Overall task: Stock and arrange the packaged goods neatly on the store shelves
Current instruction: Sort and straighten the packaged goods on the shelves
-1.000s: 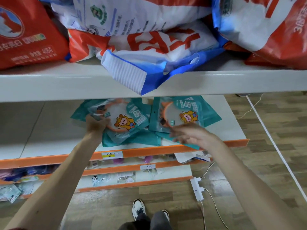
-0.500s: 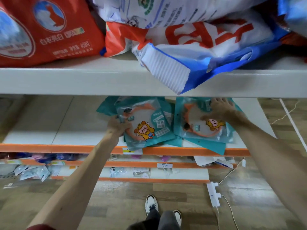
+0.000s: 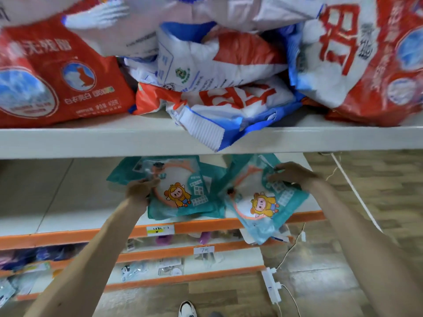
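Two teal cartoon-figure packets lie on the white shelf (image 3: 68,191). Your left hand (image 3: 142,191) grips the left packet (image 3: 180,193) by its edge. Your right hand (image 3: 293,173) presses its fingers on the right packet (image 3: 263,209), which overhangs the orange lip (image 3: 68,235). Their print is blurred. Below, a price tag (image 3: 203,249) reads "7元". Above, a red detergent bag (image 3: 68,88) reads "白衣亮白", and a blue-white bag (image 3: 217,131) overhangs and hides the packets' tops.

My view is evenly lit and rather dim, motion-blurred toward the top, with wide-angle bending at the edges.
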